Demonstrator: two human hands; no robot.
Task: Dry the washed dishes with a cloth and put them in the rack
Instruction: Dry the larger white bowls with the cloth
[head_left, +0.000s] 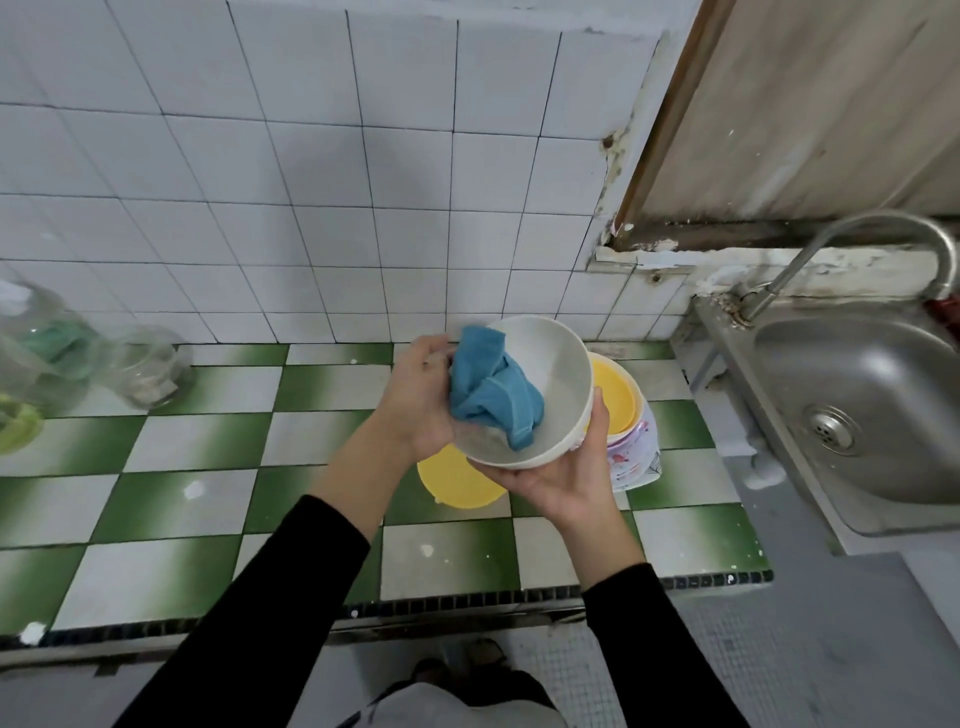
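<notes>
The right hand (561, 483) cups the tilted white bowl (553, 364) at its 5 o'clock rim above the counter (208, 467). The left hand (421, 397) bunches the blue cloth (491, 397) inside. Best rotate the bowl, wiping its wall.

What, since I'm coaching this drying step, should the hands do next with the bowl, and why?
Probably sweep the blue cloth round to the right inner wall of the white bowl. The left hand holds the cloth against the left side only. The right side is uncovered, and the right hand cradles the bowl from below, steadying it.
</notes>
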